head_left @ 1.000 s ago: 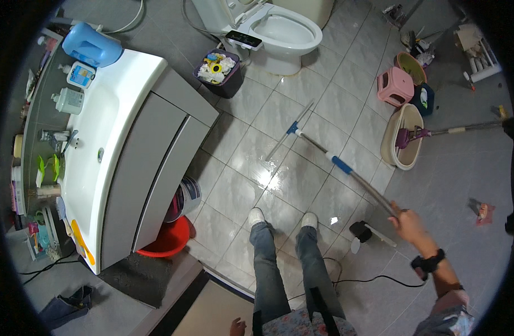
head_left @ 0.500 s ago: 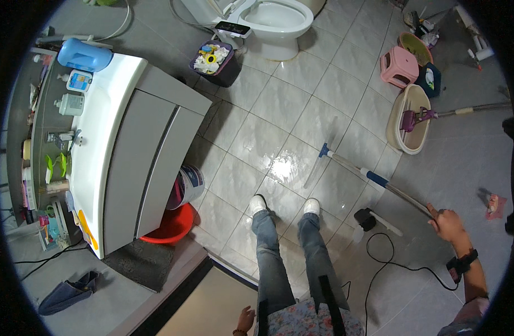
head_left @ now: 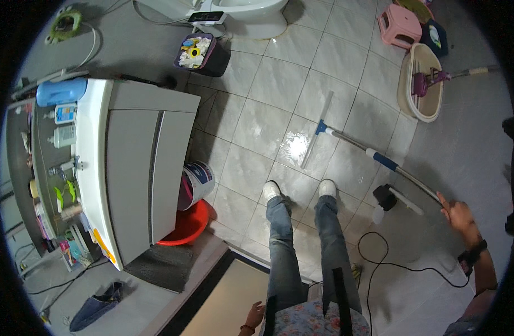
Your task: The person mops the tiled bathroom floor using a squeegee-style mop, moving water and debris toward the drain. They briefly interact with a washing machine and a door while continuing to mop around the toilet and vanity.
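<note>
My right hand (head_left: pixel 459 215) is wrapped round the upper end of the metal pole of a floor squeegee (head_left: pixel 383 161), which has a blue sleeve partway along. The pole slants down to the left. Its blue head (head_left: pixel 321 127) and long pale blade rest on the wet, shiny tiles ahead of my feet. My left hand (head_left: pixel 255 315) hangs low beside my left leg with its fingers loosely apart, holding nothing. White shoes (head_left: pixel 271 190) cover my feet, which stand on the tiles.
A grey vanity (head_left: pixel 132 168) with a white basin fills the left; a red basin (head_left: pixel 191 227) and a bucket (head_left: pixel 198 182) stand beside it. Ahead are a bin (head_left: pixel 215 61) and a toilet (head_left: pixel 254 19). On the right are a pink stool (head_left: pixel 399 27), a mop tub (head_left: pixel 433 101), a black-headed brush (head_left: pixel 384 197) and a cable (head_left: pixel 411 269).
The whole view has shifted and turned slightly, so the toilet sits higher in the picture. The squeegee blade has moved a little to the left over the tiles. My right hand keeps its grip.
</note>
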`<state>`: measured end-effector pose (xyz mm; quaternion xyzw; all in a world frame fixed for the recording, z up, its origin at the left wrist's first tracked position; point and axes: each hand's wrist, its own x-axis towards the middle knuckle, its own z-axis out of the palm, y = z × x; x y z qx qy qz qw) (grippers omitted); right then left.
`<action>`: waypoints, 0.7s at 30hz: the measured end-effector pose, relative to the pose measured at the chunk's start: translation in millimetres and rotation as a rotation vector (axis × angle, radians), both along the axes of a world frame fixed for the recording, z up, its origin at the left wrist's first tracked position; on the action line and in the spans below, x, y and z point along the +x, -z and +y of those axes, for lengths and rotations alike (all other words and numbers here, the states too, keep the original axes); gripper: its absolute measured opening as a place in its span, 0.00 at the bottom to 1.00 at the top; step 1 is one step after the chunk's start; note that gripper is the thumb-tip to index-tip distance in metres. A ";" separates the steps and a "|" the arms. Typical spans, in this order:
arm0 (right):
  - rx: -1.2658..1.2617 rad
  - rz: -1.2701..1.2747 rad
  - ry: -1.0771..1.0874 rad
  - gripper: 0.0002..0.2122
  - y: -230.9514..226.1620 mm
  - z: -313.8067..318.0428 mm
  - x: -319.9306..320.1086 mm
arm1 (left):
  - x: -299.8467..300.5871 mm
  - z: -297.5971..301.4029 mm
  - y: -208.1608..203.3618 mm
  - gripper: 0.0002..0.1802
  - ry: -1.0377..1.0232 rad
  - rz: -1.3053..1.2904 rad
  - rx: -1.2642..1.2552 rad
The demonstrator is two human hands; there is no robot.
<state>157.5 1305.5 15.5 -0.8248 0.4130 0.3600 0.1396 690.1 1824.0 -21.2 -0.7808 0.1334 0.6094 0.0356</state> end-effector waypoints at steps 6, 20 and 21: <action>-0.020 0.009 0.050 0.26 43.2 -10.2 34.0 | 39.4 -13.8 -10.1 0.23 0.144 -0.038 0.050; -0.056 -0.387 0.199 0.29 182.1 0.6 269.7 | 105.6 -25.0 -18.7 0.15 0.423 -0.044 0.100; -0.026 -0.432 0.260 0.29 195.3 1.4 299.4 | 108.4 -22.1 -19.2 0.15 0.429 -0.048 0.058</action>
